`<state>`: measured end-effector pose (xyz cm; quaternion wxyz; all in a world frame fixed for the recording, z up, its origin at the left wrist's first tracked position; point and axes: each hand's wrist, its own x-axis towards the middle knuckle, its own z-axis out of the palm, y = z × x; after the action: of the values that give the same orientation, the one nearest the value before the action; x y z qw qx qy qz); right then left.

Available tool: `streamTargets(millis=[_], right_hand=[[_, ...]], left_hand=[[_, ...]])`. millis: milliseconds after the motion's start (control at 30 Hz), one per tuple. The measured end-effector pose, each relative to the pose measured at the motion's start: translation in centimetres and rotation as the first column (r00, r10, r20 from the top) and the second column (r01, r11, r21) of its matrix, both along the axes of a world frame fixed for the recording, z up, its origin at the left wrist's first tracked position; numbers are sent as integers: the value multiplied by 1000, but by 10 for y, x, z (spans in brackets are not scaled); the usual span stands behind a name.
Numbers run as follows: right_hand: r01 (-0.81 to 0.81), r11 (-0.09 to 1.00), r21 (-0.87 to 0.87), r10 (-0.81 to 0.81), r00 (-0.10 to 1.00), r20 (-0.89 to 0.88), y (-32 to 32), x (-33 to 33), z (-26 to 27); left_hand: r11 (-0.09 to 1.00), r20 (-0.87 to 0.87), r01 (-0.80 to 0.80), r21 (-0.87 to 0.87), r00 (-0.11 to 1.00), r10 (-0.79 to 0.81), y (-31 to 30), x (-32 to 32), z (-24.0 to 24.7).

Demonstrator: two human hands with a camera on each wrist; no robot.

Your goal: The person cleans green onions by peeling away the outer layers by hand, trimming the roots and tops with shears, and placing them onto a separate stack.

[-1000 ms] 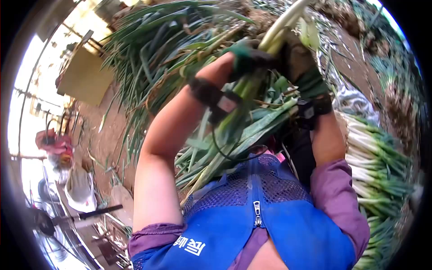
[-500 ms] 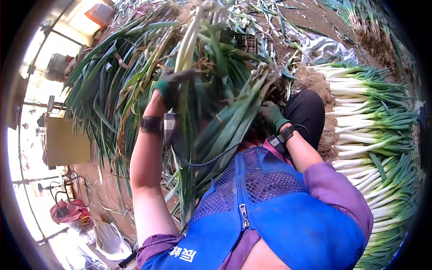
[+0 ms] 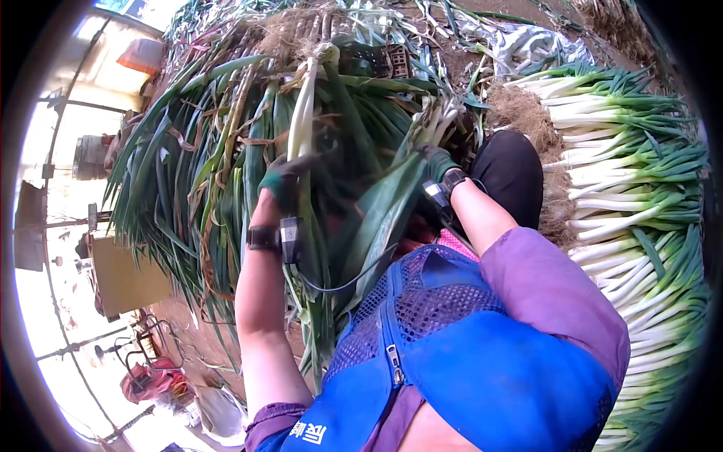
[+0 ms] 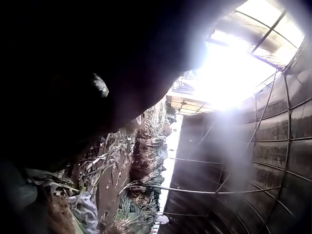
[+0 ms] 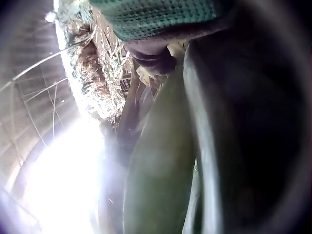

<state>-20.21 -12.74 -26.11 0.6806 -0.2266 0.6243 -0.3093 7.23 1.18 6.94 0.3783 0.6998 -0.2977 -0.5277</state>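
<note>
A dark glove with a green cuff covers my left hand (image 3: 288,179), which grips a green onion (image 3: 303,113) around its stem. The onion's white shank and roots point away from me, and its leaves hang toward my lap. My right hand (image 3: 438,162), gloved alike, holds the broad leaves (image 3: 392,197) of other onions beside my knee. In the right wrist view the green cuff (image 5: 161,19) sits above a wide green leaf (image 5: 163,151), with a dark fingertip curled at its upper end. A dark shape hides most of the left wrist view.
A heap of untrimmed green onions (image 3: 199,166) spreads in front and left. Cleaned onions (image 3: 602,181) lie in a long row at right, roots inward. Beyond are a white plastic sheet (image 3: 535,45) and a brown crate (image 3: 398,60). A yellowish board (image 3: 128,275) stands left.
My hands began close together around onions, then parted. The left hand keeps the onion low over the heap, while the right moved to the knee and then slightly forward onto the leaves.
</note>
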Motion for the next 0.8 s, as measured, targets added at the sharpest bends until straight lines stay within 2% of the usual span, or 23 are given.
streamTargets(millis=[100,133,200,233,300,333,367,400,433,500,567,600,633,700,767,800], right_hand=[[-22,995,-101,61,910,410,-10,-12,6],[-65,968,-241,165,891,423,-8,-13,40],[-129,936,-328,242,912,332,6,-1,134],[-161,916,-368,275,919,282,14,6,186],[-237,796,-557,383,910,160,23,21,259],[-294,776,-559,449,879,162,19,33,267],[-388,572,-722,557,831,-5,8,48,265],[-440,608,-660,549,834,-50,6,57,265],[-486,641,-595,543,834,-96,3,66,261],[-456,687,-566,525,850,-47,7,81,247],[-432,689,-582,551,834,33,49,71,298],[-330,766,-552,533,807,256,61,77,303],[-338,691,-639,590,775,227,75,81,313],[-331,510,-794,687,712,145,96,86,338],[-422,424,-801,724,689,20,110,88,370],[-466,380,-799,736,675,-44,115,91,380]], left_hand=[[998,-54,-48,-50,997,46,7,-2,12],[995,-52,-71,-64,996,68,11,2,16],[988,-59,-125,-88,991,120,21,4,34],[992,-17,-56,-117,998,54,25,16,41],[972,-9,-101,-211,995,101,41,30,64],[955,-19,-151,-254,988,152,48,30,90],[928,-29,-209,-307,977,211,60,31,119],[886,-102,-248,-392,969,226,67,33,131],[882,-93,-256,-397,967,239,74,32,146],[890,-95,-232,-392,973,211,87,41,156],[886,-184,-260,-384,962,203,91,45,145],[908,-163,-279,-312,958,238,92,50,139],[927,-188,-237,-289,964,188,89,55,129],[944,-151,-234,-233,968,202,77,51,108],[939,-297,-127,-321,955,28,68,31,97],[944,-281,-74,-322,960,-21,65,26,94]])
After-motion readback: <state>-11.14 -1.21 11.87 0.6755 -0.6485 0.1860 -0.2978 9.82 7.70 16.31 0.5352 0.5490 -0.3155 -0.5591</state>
